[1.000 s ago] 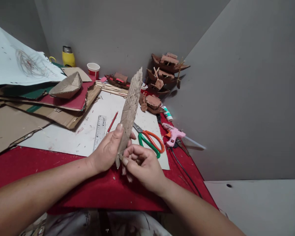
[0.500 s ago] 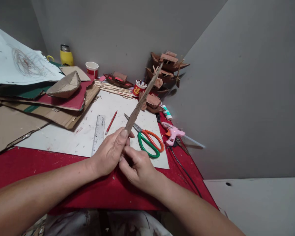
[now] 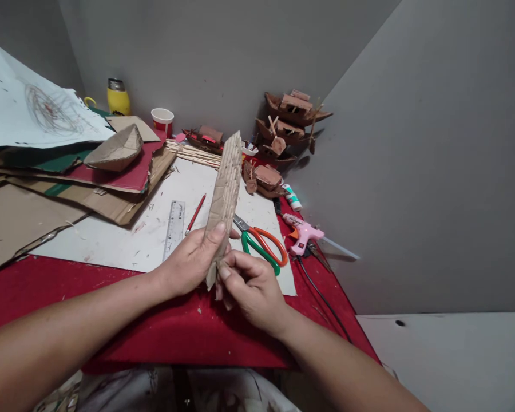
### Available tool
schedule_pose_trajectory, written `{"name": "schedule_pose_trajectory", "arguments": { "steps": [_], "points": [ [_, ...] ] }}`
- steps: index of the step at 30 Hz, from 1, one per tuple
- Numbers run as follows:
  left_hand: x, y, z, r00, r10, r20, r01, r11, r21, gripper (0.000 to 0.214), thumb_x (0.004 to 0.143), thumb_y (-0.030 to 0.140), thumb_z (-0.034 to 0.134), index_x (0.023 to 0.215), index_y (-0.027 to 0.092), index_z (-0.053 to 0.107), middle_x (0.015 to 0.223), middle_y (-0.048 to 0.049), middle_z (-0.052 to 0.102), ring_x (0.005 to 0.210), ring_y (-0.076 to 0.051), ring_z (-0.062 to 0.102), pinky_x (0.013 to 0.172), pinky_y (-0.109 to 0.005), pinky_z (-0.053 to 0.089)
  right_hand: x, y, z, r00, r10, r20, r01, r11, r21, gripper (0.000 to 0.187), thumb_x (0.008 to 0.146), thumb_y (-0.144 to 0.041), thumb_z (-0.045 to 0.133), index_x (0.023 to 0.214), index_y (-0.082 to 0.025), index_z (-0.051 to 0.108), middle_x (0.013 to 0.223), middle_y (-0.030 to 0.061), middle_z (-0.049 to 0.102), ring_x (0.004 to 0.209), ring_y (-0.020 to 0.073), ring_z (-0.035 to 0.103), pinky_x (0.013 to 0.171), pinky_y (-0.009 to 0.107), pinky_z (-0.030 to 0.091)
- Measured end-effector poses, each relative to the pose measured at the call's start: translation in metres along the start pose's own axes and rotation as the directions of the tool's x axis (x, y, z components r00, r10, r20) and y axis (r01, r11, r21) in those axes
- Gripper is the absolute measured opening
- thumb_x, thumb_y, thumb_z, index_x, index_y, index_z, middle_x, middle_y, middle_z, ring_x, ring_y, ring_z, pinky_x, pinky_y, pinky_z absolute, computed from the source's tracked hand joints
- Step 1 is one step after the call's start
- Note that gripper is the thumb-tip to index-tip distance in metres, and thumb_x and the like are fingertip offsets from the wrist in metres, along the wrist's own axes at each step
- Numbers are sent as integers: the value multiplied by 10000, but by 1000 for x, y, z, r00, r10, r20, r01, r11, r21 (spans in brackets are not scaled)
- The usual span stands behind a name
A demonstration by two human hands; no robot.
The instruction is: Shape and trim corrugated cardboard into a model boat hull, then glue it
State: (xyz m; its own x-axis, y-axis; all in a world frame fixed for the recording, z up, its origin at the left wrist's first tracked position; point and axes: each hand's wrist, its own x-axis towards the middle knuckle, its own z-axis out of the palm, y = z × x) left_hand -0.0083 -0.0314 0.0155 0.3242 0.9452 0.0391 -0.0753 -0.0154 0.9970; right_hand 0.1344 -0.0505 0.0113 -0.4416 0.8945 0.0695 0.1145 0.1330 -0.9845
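A long cardboard strip (image 3: 226, 183) with its ribbed corrugation bared stands tilted upright over the table. My left hand (image 3: 197, 252) grips its lower part, thumb on the front face. At the strip's bottom edge, my right hand (image 3: 253, 286) pinches a torn bit of the cardboard between thumb and forefinger. Just behind the hands lie scissors (image 3: 261, 243) with one green and one orange handle, their blades partly hidden by the strip. A red pencil (image 3: 195, 214) and a clear ruler (image 3: 174, 226) rest to the left of the strip.
Cardboard sheets (image 3: 124, 206) are piled at the left, with a folded cardboard boat (image 3: 115, 150) on top. Finished model boats (image 3: 298, 106) stand at the back right. A pink glue gun (image 3: 302, 233) with a cord lies at the right edge. Paper cup (image 3: 162, 121) and sticks (image 3: 193, 153) are behind.
The strip has turned from edge-on to show its ribbed face, and its top has swung left. My right hand has shifted slightly right, its fingers now pinching at the strip's lower edge.
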Motion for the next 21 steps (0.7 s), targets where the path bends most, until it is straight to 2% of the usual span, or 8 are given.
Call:
{"name": "schedule_pose_trajectory", "arguments": {
  "steps": [7,10,12,14,16,18,20,21],
  "points": [
    [5,5,-5,999,-44,30,47,993,-109,554,885,593,325,1020,151,630,705,-7,596,594,-123,557,552,-229,467,-1,3,-3,1000,4,-30,-2,997,78,253,868,-334,501,667,-182,473,504,-26,564,346,63,458,362,168,378],
    [10,2,-11,997,-61,-38,55,988,-145,557,867,615,344,1007,150,617,703,0,563,542,-113,536,491,-224,449,-7,0,-5,995,-96,-7,96,993,67,213,879,-279,493,688,-185,490,514,-16,569,371,75,479,383,179,393],
    [14,-2,-16,991,-85,-108,65,982,-178,559,854,629,357,1003,151,605,696,6,541,498,-106,519,459,-228,441,-10,-3,-7,973,-219,76,217,976,34,174,874,-219,487,704,-185,506,539,-3,582,415,86,510,423,188,410],
    [18,-5,-22,989,-85,-123,56,973,-223,558,853,632,353,1012,160,604,703,5,539,492,-107,524,469,-237,454,-12,-7,-7,917,-320,240,335,942,-25,169,854,-175,496,686,-185,515,529,-8,559,436,84,496,452,193,397],
    [20,-9,-25,994,-80,-81,56,963,-265,563,857,634,336,1019,170,610,723,-1,549,506,-110,539,492,-247,469,-10,-8,-7,834,-317,452,396,913,-92,180,838,-189,544,659,-180,525,517,-22,524,449,77,463,463,192,369],
    [20,-12,-25,995,-101,-26,89,952,-292,578,857,640,318,1016,170,616,733,-6,553,510,-113,541,495,-253,475,-8,-6,-5,769,-243,591,409,898,-162,197,820,-267,618,662,-174,548,541,-23,526,475,76,458,473,188,357],
    [18,-14,-23,991,-135,17,134,945,-300,603,855,650,300,1016,165,620,732,-11,555,510,-117,537,486,-255,474,-6,-4,-4,778,-201,596,409,881,-237,234,825,-334,626,671,-169,568,572,-13,545,505,80,472,498,190,367],
    [17,-14,-22,988,-150,33,153,943,-296,616,853,656,290,1023,166,621,732,-13,559,509,-119,535,480,-255,471,-5,-3,-4,819,-204,537,402,871,-282,252,845,-336,601,661,-168,567,567,-13,538,504,81,466,505,192,367]
  ]
}}
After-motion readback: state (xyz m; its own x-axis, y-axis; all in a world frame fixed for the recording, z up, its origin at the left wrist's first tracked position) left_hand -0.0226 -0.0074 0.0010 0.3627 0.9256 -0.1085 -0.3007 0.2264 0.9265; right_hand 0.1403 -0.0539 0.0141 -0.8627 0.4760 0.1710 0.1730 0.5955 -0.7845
